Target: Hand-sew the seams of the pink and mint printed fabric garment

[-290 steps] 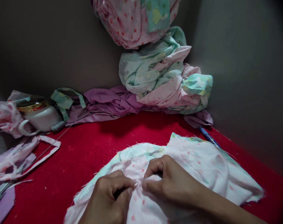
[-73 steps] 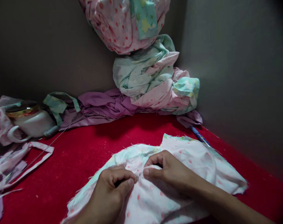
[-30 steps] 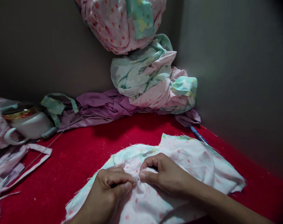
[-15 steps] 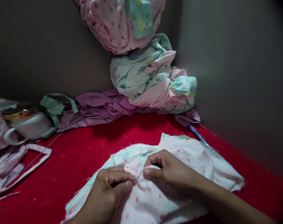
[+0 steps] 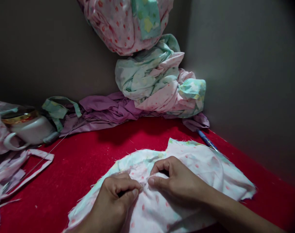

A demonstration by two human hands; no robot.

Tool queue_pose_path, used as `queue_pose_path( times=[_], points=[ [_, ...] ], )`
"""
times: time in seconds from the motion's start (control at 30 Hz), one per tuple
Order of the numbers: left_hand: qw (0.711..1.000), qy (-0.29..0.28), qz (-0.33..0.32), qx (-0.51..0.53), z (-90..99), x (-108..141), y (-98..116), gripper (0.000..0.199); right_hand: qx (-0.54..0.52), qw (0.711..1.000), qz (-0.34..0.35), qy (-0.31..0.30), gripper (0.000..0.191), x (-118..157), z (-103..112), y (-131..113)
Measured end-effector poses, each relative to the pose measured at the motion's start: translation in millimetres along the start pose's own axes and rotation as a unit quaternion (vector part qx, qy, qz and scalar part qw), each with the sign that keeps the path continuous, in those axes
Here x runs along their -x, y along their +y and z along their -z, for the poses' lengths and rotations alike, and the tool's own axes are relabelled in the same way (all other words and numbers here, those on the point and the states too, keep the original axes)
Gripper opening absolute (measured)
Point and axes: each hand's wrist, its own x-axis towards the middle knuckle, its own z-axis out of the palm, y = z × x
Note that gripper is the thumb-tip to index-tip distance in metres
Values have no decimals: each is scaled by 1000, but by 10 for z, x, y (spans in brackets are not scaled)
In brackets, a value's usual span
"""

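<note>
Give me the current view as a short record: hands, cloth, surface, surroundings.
Left hand: thumb and index finger closed together at the cloth; what they grip is too small to tell
Right hand: pinching a fold of cloth, apart from the left
Cloth: pale, pink-dotted, frayed edges
Surface: red, under the cloth
Left side: white mug, pink strip
Back: purple fabric, pink-and-green bundle
Right side: blue pen

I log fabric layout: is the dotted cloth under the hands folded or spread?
Mostly spread: the cloth lies broad across the red surface, puckered between left hand and right hand. Layers underneath: cannot tell.
</note>
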Motion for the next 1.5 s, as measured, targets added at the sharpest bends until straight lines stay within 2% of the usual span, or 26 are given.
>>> queue_pose_path(
  times=[0.2,0.3,0.4,0.53,0.67,0.77,0.97,1.17,1.5],
  points=[
    [991,27,-21,-132,-27,39,-12,25,71,996,43,21,11,15,-39,-15],
    [990,41,-27,-133,-38,49,-17,26,87,994,67,25,13,29,-49,-30],
    [991,29,-29,-127,-33,39,-8,25,85,992,90,21,14,45,-77,-35],
    [994,30,-5,-103,-30,13,58,24,65,992,104,11,13,59,-98,-38],
    [997,43,13,-64,-32,-5,103,21,34,997,62,44,11,33,-40,-39],
    [999,43,22,-10,-21,-7,82,19,15,999,21,34,12,6,1,-31],
    [998,32,23,52,25,-22,38,17,-22,1000,-8,17,11,-20,-11,-14],
    [995,35,44,87,34,-15,38,15,-43,999,-13,1,14,-27,-14,-8],
    [997,30,34,68,45,-15,118,17,-49,999,-12,-8,14,-16,-23,-4]
  ],
)
